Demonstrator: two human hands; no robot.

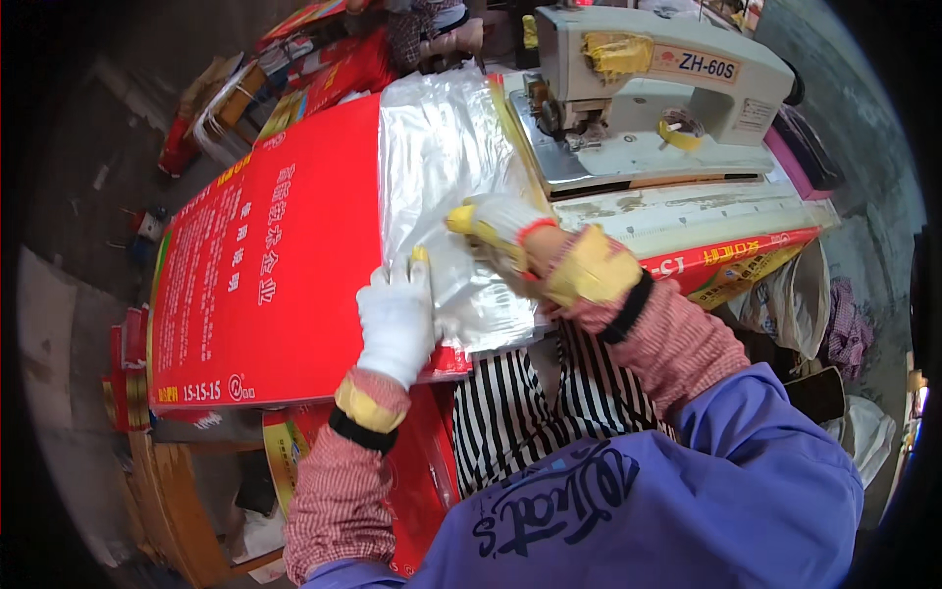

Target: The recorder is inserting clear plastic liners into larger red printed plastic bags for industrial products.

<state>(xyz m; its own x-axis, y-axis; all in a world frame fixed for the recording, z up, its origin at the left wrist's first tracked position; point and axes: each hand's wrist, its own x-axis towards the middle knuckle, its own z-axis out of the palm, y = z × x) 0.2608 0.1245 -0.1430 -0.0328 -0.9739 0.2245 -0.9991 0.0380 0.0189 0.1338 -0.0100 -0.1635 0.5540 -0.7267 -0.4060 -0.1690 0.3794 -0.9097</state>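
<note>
Big red printed sack (265, 265) with clear plastic liner (446, 187) lies flat across the tabletop's left part beside the cream sewing machine (648, 88) at its far edge, gloved left hand (397, 319) pressed flat, fingers together, on the sack's near edge, gloved right hand (496, 231) pinching the liner.

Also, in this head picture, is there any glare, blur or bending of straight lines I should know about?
Head view: the clear plastic liner on the red bag throws bright white glare; the sewing machine and its table edge curve toward the rim, with black corners; the right hand looks slightly smeared, the left hand sharper.
</note>
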